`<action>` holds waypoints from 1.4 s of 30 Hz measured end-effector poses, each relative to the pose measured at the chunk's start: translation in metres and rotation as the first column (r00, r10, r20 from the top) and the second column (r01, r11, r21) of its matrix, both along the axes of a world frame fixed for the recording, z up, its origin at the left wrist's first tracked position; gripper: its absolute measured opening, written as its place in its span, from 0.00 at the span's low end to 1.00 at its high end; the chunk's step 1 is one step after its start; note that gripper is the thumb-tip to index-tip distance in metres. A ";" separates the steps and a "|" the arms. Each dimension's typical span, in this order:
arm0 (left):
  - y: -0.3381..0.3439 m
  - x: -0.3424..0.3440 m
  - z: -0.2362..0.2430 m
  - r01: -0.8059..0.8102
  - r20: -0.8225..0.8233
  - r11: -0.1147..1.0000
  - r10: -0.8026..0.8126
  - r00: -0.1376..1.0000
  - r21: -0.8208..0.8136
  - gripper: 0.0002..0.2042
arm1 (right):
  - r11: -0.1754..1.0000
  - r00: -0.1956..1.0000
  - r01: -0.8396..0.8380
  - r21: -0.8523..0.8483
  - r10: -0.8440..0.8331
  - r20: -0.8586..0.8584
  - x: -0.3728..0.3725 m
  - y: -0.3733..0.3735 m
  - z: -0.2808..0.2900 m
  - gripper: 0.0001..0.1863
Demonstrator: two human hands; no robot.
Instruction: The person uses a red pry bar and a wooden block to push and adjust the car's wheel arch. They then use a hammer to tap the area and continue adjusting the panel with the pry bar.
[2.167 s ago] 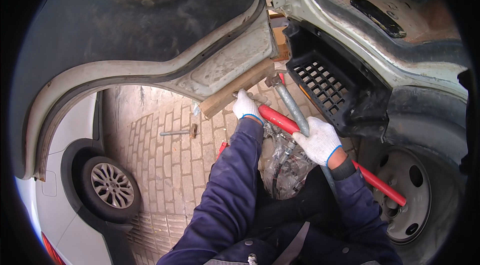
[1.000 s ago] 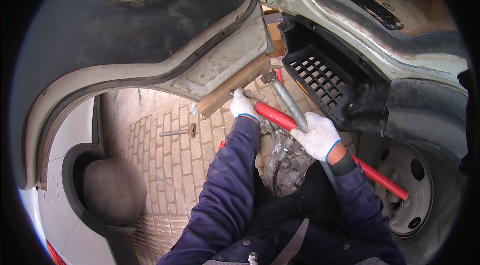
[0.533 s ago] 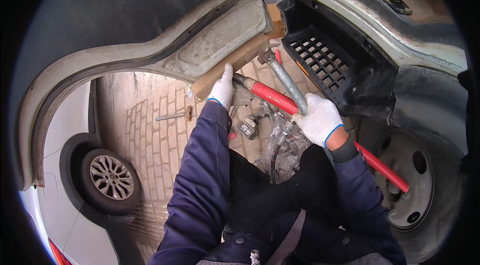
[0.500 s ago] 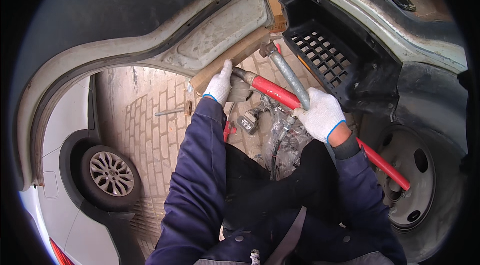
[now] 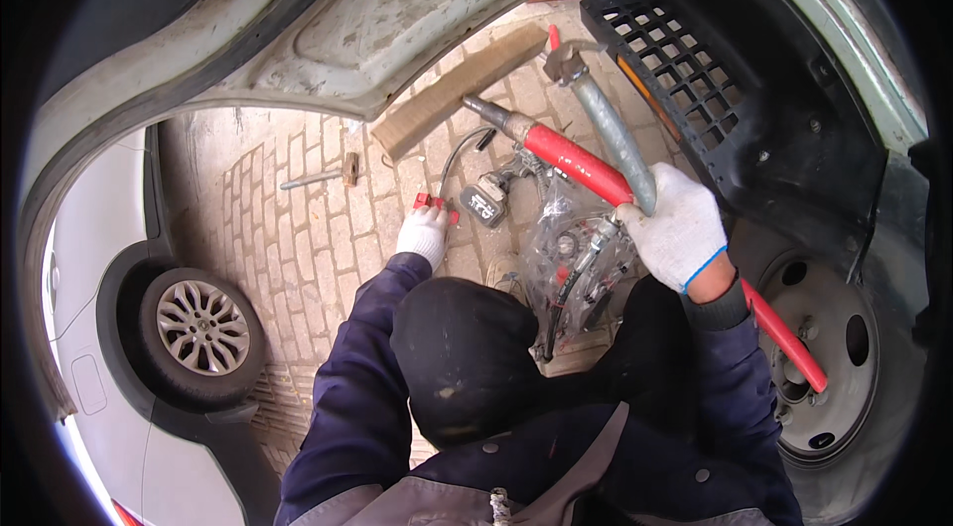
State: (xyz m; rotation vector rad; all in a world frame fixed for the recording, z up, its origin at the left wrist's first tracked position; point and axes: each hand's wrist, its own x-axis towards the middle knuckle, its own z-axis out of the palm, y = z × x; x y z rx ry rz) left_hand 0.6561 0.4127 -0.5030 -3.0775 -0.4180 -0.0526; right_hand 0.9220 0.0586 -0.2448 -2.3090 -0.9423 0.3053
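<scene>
My right hand (image 5: 678, 228), in a white knitted glove, is wrapped round the grey metal handle of a hammer (image 5: 608, 134). The hammer's rusty head points away from me. Below that hand a long red hydraulic ram (image 5: 571, 161) slants across, its dark tip meeting a wooden beam (image 5: 457, 94) near the bare metal panel (image 5: 397, 30). Whether my right hand also touches the ram is hidden. Low on the left, my left hand (image 5: 425, 231), gloved too, has its fingers curled on a red tool (image 5: 429, 200) on the paving; most of that tool is covered.
A battery-like tool part (image 5: 484, 201) and a plastic bag of fittings (image 5: 576, 258) lie on the bricks. A second hammer (image 5: 323, 177) lies further left. A white car's wheel (image 5: 204, 323), a black grille panel (image 5: 754, 79) and a steel wheel (image 5: 819, 347) surround the space.
My left hand has let go of the wooden beam and moved down to the red tool on the ground. My right hand still grips the hammer. The view has shifted.
</scene>
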 end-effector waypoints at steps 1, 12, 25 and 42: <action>0.006 0.007 -0.013 0.008 -0.126 1.000 -0.011 0.992 -0.029 0.13 | 0.999 1.000 0.015 -0.044 -0.015 0.014 0.005 0.005 -0.011 0.16; -0.008 0.012 0.006 -0.370 -0.008 0.868 0.390 0.921 -0.330 0.18 | 0.957 0.981 0.083 -0.278 -0.128 -0.148 0.044 0.007 -0.093 0.21; -0.019 0.113 0.198 -0.344 -0.314 0.285 0.149 0.938 -0.895 0.37 | 0.996 0.988 0.075 -0.046 -0.080 -0.133 -0.001 -0.006 -0.030 0.21; -0.166 0.272 0.259 0.436 0.007 -0.308 0.811 0.585 -0.846 0.18 | 0.982 0.991 0.111 0.150 -0.120 0.051 0.002 -0.058 0.019 0.22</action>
